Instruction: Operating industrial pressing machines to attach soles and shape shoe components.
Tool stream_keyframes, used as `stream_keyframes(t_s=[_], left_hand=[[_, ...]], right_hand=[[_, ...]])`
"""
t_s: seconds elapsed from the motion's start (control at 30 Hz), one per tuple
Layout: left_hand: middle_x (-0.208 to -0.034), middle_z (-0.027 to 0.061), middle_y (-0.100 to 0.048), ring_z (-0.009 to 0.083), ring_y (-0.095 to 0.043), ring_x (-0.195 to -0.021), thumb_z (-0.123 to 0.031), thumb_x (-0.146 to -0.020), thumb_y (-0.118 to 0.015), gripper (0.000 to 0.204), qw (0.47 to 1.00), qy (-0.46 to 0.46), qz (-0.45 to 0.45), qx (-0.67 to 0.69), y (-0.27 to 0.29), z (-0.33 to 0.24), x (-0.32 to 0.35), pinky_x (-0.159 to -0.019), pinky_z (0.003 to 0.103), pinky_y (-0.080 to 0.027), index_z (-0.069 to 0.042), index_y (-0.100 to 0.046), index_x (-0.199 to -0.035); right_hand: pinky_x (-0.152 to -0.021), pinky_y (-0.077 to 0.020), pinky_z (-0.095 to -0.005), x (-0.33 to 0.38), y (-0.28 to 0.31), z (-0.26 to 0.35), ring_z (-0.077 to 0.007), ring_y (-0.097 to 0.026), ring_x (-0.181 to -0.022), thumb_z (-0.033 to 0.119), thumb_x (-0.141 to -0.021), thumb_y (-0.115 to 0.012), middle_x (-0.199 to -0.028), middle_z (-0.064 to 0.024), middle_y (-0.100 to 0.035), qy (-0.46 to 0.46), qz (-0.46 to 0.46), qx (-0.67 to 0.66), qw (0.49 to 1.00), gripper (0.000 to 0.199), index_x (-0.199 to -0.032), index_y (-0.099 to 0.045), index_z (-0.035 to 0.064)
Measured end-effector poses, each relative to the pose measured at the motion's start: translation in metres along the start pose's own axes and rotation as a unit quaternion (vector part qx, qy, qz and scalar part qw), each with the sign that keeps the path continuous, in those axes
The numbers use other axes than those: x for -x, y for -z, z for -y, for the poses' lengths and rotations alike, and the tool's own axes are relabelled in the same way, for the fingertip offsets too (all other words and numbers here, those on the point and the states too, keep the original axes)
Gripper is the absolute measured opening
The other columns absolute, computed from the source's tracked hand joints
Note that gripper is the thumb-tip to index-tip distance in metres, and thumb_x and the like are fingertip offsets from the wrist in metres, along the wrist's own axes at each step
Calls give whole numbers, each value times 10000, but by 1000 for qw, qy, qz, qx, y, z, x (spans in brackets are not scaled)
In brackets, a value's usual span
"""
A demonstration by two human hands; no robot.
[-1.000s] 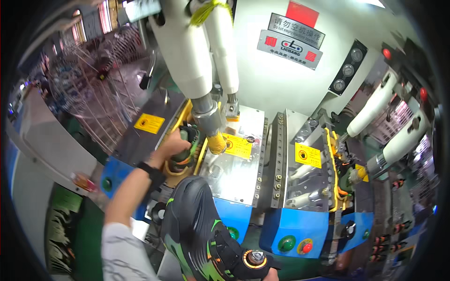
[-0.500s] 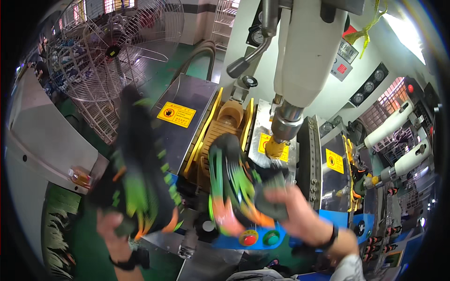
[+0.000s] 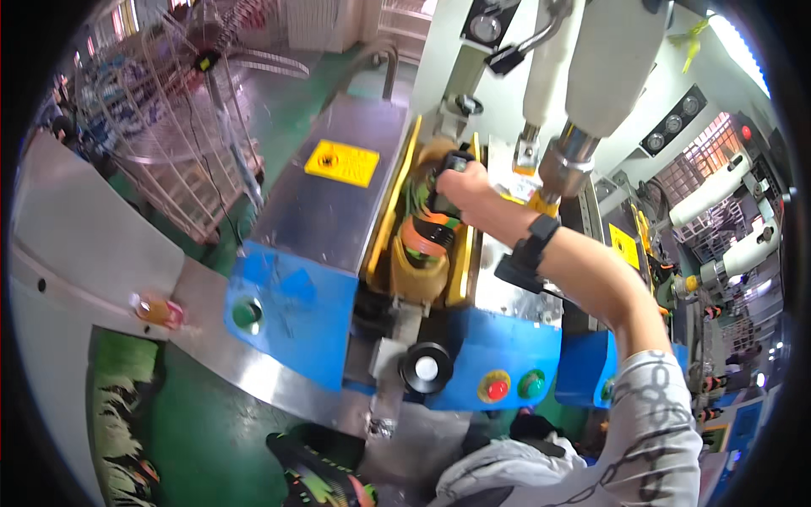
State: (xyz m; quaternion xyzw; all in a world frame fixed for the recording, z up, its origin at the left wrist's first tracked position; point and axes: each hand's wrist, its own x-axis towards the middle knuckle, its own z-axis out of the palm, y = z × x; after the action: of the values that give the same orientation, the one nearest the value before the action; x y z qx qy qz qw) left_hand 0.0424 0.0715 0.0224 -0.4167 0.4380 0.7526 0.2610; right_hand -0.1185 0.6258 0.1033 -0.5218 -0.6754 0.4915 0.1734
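A black shoe with green and orange patches (image 3: 422, 237) sits between the yellow side pads (image 3: 463, 262) of the press, its orange end toward me. My right hand (image 3: 466, 190) reaches in from the right and closes around the dark upper part of this shoe; its fingertips are partly hidden. A black strap with a bulky black piece (image 3: 530, 253) is on that wrist. At the lower edge, a second black shoe with green and orange (image 3: 325, 482) is partly cut off. My left hand is out of sight, so I cannot tell whether it holds that shoe.
A white press arm with a metal collar (image 3: 570, 160) hangs to the right of the shoe. Blue panels carry a red button (image 3: 497, 387) and green buttons (image 3: 532, 384). A black round knob (image 3: 426, 368) stands in front. At left are a bottle (image 3: 156, 311) and a wire-caged fan (image 3: 203, 63).
The shoe in my right hand has gone forward into the press between the yellow pads. My left hand has left the view, and a shoe now shows at the lower edge. The view has shifted.
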Motion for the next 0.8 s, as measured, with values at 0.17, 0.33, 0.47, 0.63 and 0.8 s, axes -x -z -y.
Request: stream_keyframes(t_s=[0.17, 0.33, 0.47, 0.63, 0.8], left_hand=[[-1253, 143, -486, 315, -501, -1091, -107, -748, -672, 701, 952, 20, -52, -300, 59, 67, -36, -858, 478, -451, -24, -343, -1361], [-1298, 172, -478, 288, -478, -1160, -274, -755, -757, 840, 860, -274, 171, -395, 58, 127, -62, -971, 410, -403, -12, -317, -1421], [-1291, 182, -497, 295, -478, -1167, -276, -725, -773, 851, 888, -238, 103, -380, 56, 144, -53, -986, 413, -391, -8, -339, -1405], [-1254, 226, -533, 362, -520, -1161, -251, -742, -681, 751, 705, -331, 66, -624, -9, 156, -16, -997, 433, -412, 30, -373, -1367], [-1238, 123, -497, 234, -497, -1146, 88, -627, -574, 794, 848, -299, 205, -387, 22, 154, -45, -1018, 355, -383, 5, -317, -1374]], right_hand=[[-813, -498, -462, 12, -57, -47, -428, -625, -925, 119, -738, -595, -969, -292, -610, 162, -221, 160, 948, 397, -1041, -428, -77], [-946, -446, -449, -3, -38, -60, -409, -552, -1064, 122, -705, -638, -1116, -274, -539, 177, -209, 119, 954, 521, -1140, -419, -64], [-856, -529, -413, -3, -62, -20, -354, -619, -1003, 108, -679, -724, -1018, -195, -567, 45, -279, 157, 946, 468, -1037, -438, 15], [-990, -432, -382, 6, -4, -56, -383, -489, -1218, 335, -752, -695, -1284, -352, -442, 62, 1, 138, 988, 809, -1257, -309, -165], [-1042, -379, -435, 149, 79, -85, -442, -418, -1265, 307, -823, -681, -1372, -292, -410, 535, -23, 255, 805, 734, -1350, -356, -88]])
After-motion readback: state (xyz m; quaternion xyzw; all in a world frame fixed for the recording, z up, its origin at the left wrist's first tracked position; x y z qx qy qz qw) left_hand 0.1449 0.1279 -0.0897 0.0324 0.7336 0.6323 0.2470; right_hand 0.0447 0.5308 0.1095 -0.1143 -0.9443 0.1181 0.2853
